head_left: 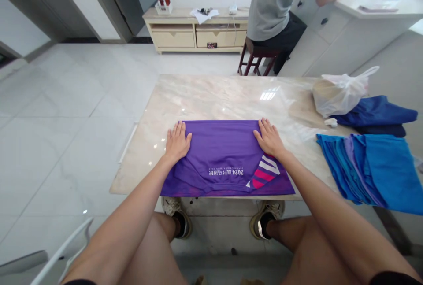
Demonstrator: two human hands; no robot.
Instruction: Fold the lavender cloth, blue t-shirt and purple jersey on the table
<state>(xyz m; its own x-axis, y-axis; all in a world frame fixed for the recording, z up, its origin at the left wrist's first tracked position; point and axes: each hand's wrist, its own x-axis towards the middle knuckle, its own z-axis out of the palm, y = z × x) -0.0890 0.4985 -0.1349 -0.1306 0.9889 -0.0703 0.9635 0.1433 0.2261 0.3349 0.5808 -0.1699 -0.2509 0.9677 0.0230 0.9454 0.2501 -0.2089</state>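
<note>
A purple T-shirt [214, 148] lies folded into a wide rectangle at the near edge of the marble-look table [211, 95]. White lettering and a pink-and-white striped print show on it, upside down from where I sit. My left hand [177, 142] rests flat on its far left corner, fingers stretched out and pointing away from me. On the far right corner lies my right hand [268, 137], also flat with fingers extended. Neither hand grips the cloth.
To the right sit a stack of folded blue clothes [373, 166], dark blue garments [380, 111] and a tied white plastic bag [340, 93]. Beyond the table, a person in a grey shirt [274, 3] sits on a wooden stool [256, 56]. A low cabinet [175, 38] stands against the wall.
</note>
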